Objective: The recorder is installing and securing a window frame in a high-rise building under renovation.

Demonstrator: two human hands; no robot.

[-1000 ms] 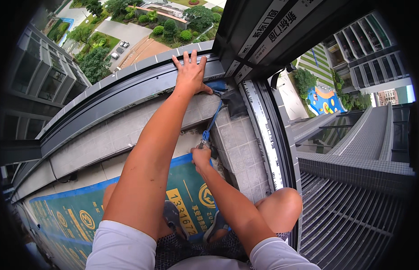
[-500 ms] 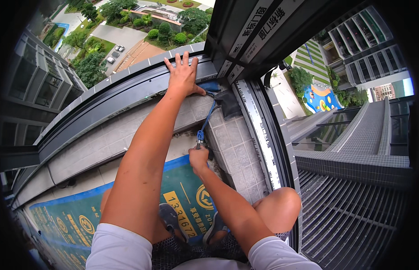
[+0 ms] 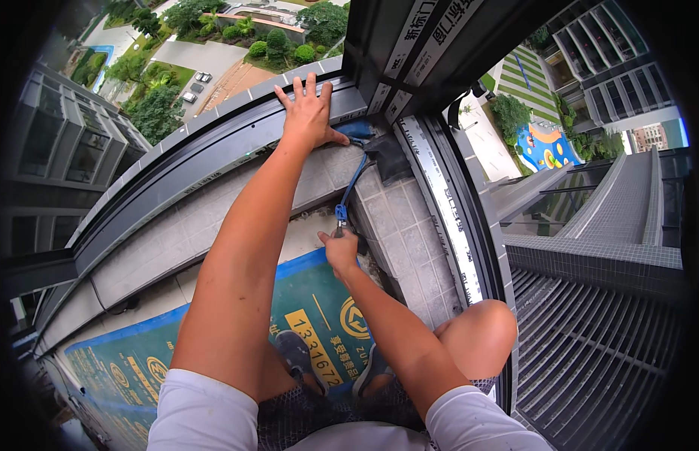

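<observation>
My left hand [image 3: 308,116] lies with fingers spread on the dark window frame's bottom rail [image 3: 214,160], close to the corner post. Its thumb rests near a blue item [image 3: 354,128] in the corner. Lower down, my right hand [image 3: 342,254] is closed around a small dark tool, mostly hidden by the fingers. A blue cord [image 3: 354,180] is knotted to the tool's top and runs up to the corner. Beside the cord, a black sheet or pouch [image 3: 391,159] drapes over the tiled ledge [image 3: 409,225].
Between my shoes lies a green printed floor cover [image 3: 312,282] with blue edging. A dark corner post [image 3: 394,68] with protective strips rises ahead. Beyond the frame is a long drop to gardens and parked cars [image 3: 195,86]. A louvred grey structure [image 3: 590,338] stands right.
The view has shifted slightly. My right hand has moved a little up toward the corner with the tool, and its thumb now shows. My left hand stays on the rail.
</observation>
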